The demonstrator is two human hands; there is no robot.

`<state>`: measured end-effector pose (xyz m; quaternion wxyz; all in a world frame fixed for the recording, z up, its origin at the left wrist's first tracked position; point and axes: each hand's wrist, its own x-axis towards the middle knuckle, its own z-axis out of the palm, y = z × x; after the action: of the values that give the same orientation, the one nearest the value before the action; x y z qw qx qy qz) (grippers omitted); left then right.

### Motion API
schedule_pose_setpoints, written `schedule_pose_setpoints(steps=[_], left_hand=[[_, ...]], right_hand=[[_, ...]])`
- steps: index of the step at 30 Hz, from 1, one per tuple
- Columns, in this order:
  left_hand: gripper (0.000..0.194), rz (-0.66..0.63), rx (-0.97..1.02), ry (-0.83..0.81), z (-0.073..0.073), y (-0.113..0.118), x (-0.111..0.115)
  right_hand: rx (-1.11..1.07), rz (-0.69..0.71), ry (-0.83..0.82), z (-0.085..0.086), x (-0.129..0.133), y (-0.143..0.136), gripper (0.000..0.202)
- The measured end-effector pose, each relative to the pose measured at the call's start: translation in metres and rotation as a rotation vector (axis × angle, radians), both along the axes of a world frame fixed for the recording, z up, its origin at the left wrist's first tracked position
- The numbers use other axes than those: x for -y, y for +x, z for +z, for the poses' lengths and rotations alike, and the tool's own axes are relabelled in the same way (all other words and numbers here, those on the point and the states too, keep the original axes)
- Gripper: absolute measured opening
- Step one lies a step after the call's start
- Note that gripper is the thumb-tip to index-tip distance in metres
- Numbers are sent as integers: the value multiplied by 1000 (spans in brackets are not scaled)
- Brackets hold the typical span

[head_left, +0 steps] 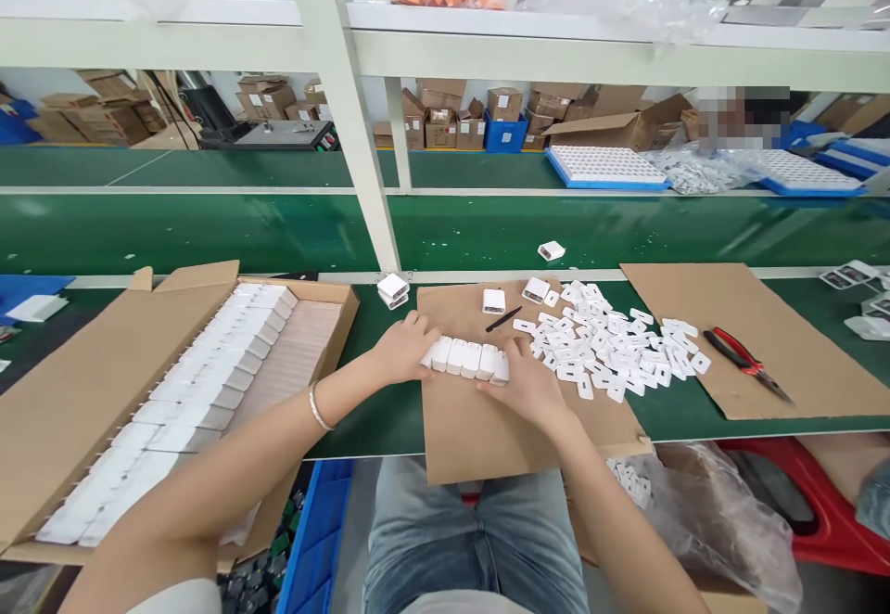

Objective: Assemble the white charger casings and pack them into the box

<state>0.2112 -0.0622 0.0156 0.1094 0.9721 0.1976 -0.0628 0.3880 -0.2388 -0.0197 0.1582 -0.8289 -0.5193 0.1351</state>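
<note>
A short row of several white plastic housings is squeezed end to end between my two hands, over a cardboard sheet. My left hand presses on the row's left end, with a bracelet on that wrist. At the other end, my right hand grips with thumb and fingers. Just beyond the row lie a single white housing, another white housing and a thin black tool. Beside my right hand spreads a loose pile of flat white plates with small slots.
On the left, an open carton holds rows of white housings. Red-handled pliers rest on another cardboard sheet at right. A shelf post rises ahead, near stacked housings. Behind runs a green conveyor belt; a person sits beyond.
</note>
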Motion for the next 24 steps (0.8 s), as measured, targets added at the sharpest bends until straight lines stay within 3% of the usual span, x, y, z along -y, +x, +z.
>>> schedule_pose_setpoints(steps=[2, 7, 12, 14, 17, 21, 24], left_hand=[[66, 37, 6, -32, -5, -5, 3], [41, 42, 100, -287, -17, -7, 5], [47, 120, 206, -293, -13, -21, 14], [45, 196, 229, -230, 0, -35, 19], [44, 335, 296, -85, 33, -67, 22], [49, 521, 283, 145, 80, -134, 24], [53, 697, 237, 257, 96, -189, 32]], right_hand=[[-21, 70, -38, 2, -2, 3, 77], [76, 184, -51, -1, -16, 2, 50], [179, 283, -31, 4, -22, 3, 39], [250, 326, 10, 19, -31, 1, 41], [336, 453, 111, 55, -58, -18, 42], [400, 659, 286, 109, -109, -72, 44], [381, 843, 348, 129, -147, -122, 45]])
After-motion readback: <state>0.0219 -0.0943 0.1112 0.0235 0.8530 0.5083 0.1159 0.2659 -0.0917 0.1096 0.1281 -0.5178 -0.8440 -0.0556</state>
